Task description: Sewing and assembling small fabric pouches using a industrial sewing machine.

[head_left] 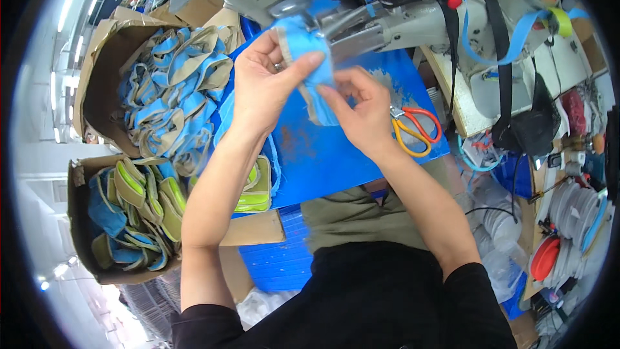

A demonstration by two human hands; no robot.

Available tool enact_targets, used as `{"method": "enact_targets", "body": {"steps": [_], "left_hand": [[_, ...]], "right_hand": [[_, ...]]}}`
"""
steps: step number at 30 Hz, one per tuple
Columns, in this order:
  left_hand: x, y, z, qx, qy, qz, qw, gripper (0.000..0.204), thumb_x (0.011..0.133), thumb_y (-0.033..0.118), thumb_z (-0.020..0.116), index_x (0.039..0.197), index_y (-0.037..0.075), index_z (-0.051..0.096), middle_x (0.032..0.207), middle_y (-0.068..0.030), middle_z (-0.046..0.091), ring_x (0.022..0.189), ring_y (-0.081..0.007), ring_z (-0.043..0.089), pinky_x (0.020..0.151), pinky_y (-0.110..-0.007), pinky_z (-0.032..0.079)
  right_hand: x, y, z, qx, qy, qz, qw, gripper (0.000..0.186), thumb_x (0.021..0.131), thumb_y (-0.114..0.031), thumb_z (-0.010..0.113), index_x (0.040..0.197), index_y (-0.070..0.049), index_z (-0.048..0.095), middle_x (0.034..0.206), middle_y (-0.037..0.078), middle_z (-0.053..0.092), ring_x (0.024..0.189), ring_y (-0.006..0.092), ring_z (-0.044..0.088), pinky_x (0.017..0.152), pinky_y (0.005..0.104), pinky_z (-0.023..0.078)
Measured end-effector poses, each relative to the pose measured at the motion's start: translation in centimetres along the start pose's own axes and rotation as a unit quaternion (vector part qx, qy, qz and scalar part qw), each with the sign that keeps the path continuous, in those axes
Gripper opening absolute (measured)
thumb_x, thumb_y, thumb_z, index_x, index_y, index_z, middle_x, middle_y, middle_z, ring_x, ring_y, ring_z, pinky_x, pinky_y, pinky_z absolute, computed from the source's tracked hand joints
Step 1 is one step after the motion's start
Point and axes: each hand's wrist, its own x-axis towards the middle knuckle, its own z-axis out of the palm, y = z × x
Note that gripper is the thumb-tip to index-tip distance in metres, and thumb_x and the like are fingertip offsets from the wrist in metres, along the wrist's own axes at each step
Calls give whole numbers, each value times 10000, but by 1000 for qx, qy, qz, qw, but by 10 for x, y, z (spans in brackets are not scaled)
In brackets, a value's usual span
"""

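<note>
A light blue fabric piece with a beige edge (301,44) is held up between my hands, just in front of the sewing machine (349,29). My left hand (266,76) pinches its left side, thumb lying across the blue face. At the lower right edge, my right hand (359,105) grips it between thumb and curled fingers. Beneath both hands lies the blue work surface (310,161). Scissors with orange and red handles (416,132) rest on that surface, to the right of my right hand.
A cardboard box (97,84) at the left overflows with blue and beige fabric strips (177,84). Nearer stands another box (81,220) of green and blue sewn pieces (139,207). Blue tape (516,42) and black straps hang at the right. Thread spools (568,220) stand lower right.
</note>
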Motion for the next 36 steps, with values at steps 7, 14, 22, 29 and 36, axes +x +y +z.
{"method": "enact_targets", "body": {"steps": [7, 14, 22, 29, 36], "left_hand": [[1, 1, 2, -21, 6, -8, 1000, 365, 865, 3, 811, 1190, -6, 644, 1076, -79, 763, 951, -119, 715, 866, -284, 582], [5, 3, 1, 2, 18, -10, 1000, 396, 825, 24, 826, 1155, -24, 614, 1053, -101, 760, 948, -136, 714, 859, -295, 578], [13, 0, 0, -37, 31, 1, 999, 453, 803, 30, 836, 1172, -35, 582, 1087, -115, 729, 975, -150, 699, 860, -304, 583], [12, 4, 1, -20, 21, 2, 1000, 472, 803, 38, 847, 1177, -31, 568, 1098, -116, 725, 1008, -159, 693, 871, -312, 587], [8, 8, 1, -57, -4, -25, 998, 663, 801, 25, 851, 1351, -35, 487, 1092, -105, 729, 978, -163, 702, 828, -317, 591]], "right_hand": [[-3, -2, -6, -33, -9, -16, 999, 140, 872, -20, 797, 988, 1, 723, 891, 81, 687, 765, 135, 657, 701, 276, 533], [-9, -22, -10, 34, -33, 64, 997, 130, 949, -4, 743, 1060, 45, 696, 917, 42, 712, 803, 71, 645, 722, 226, 525], [-16, -36, -16, 119, -49, 119, 985, 160, 974, -27, 736, 1115, 37, 692, 923, 27, 731, 792, 43, 641, 713, 204, 516], [-18, -46, -20, 124, -45, 148, 980, 171, 976, -30, 732, 1131, 36, 701, 942, 39, 747, 808, 49, 663, 720, 205, 526], [-11, -60, -27, 155, -47, 170, 972, 192, 971, -46, 741, 1140, 36, 702, 957, 44, 752, 825, 57, 674, 744, 209, 540]]}}
